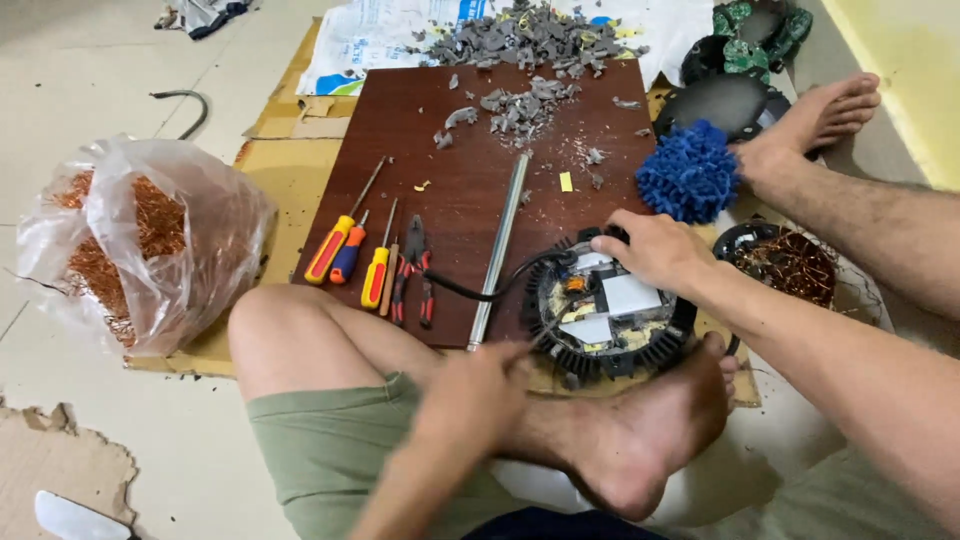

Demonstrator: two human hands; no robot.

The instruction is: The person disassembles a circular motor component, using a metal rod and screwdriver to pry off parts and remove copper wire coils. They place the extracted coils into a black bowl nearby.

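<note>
I sit on the floor with a round black finned lamp housing (610, 335) at the near edge of a dark wooden board (470, 190), braced by my left foot. My right hand (655, 250) grips the housing's far rim, above its white inner parts and a black cable (480, 290). My left hand (480, 395) hovers blurred near the lower end of a long metal rod (500, 250), fingers partly curled; whether it touches the rod is unclear.
Screwdrivers (345, 250) and pliers (412, 270) lie on the board's left. Grey broken fragments (520, 45) pile up at the far end. A plastic bag of copper wire (140, 240) stands left. A blue mop-like pad (688, 172) and another housing with copper (785, 262) sit right.
</note>
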